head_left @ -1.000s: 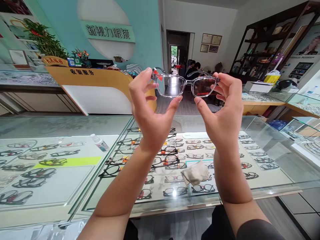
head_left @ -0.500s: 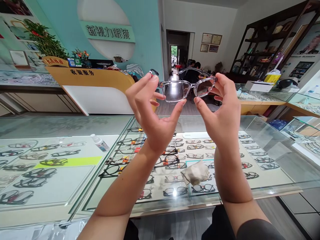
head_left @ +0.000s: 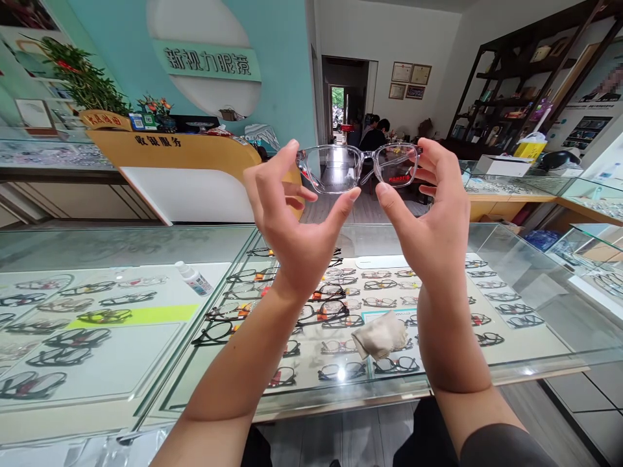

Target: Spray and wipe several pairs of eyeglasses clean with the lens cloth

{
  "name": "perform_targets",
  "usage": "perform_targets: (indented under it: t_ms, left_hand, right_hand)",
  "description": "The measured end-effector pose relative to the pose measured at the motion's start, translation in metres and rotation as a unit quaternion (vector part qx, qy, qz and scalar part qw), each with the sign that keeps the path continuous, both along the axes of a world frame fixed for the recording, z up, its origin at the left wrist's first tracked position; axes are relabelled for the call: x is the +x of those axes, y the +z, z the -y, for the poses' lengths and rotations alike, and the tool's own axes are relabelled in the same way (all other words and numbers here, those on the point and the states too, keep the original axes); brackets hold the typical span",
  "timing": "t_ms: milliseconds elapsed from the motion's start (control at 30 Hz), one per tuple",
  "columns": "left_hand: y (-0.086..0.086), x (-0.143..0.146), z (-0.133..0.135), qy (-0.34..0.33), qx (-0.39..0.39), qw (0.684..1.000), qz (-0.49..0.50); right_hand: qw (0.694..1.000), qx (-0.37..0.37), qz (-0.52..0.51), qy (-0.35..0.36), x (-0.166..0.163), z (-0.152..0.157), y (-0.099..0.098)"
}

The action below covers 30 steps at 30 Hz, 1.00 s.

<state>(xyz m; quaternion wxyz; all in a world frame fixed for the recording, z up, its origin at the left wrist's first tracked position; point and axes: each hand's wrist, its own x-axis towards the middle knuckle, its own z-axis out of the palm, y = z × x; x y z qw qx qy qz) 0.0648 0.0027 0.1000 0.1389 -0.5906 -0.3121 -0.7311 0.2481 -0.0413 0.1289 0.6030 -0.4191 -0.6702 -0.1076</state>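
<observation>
A pair of clear-framed eyeglasses (head_left: 368,154) is held up above the glass counter, its lenses upright and facing me. My left hand (head_left: 302,207) grips the left end of the frame, thumb at the lower rim near the bridge and index finger at the outer corner. My right hand (head_left: 426,207) grips the right end the same way. Red lettering shows on the right lens. Below, a crumpled beige cloth (head_left: 381,336) lies on the counter top. A small white bottle (head_left: 193,279) stands farther left.
The glass display counter (head_left: 525,370) holds several rows of eyeglasses under its top. Behind it are a yellow and white cashier desk (head_left: 195,159), a dark shelf unit (head_left: 511,81) and a seated person (head_left: 374,136). A white box (head_left: 503,167) sits on the right-hand counter.
The eyeglasses have turned from a tilt to face me squarely. The temples have swung behind the lenses, and my left fingers have shifted onto the frame's left corner.
</observation>
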Motion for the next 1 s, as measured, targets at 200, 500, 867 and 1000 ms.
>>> perform_targets:
  t_ms: [200, 500, 867, 1000]
  left_hand:
    - [0.002, 0.0, 0.002, 0.028, 0.016, 0.999, -0.001]
    - [0.005, -0.003, 0.009, 0.014, -0.007, 1.0, 0.0]
    - [0.007, -0.007, 0.005, -0.03, -0.033, 0.999, 0.021]
    - [0.008, -0.019, -0.014, -0.074, -0.078, 0.994, -0.018]
  right_hand:
    - [1.0, 0.0, -0.003, 0.013, 0.001, -0.005, -0.002]
    - [0.999, -0.045, -0.005, -0.004, -0.003, -0.006, -0.005]
    - [0.999, -0.033, -0.011, -0.004, -0.008, -0.006, -0.005]
    - [0.999, 0.025, -0.038, -0.025, -0.017, -0.003, -0.001]
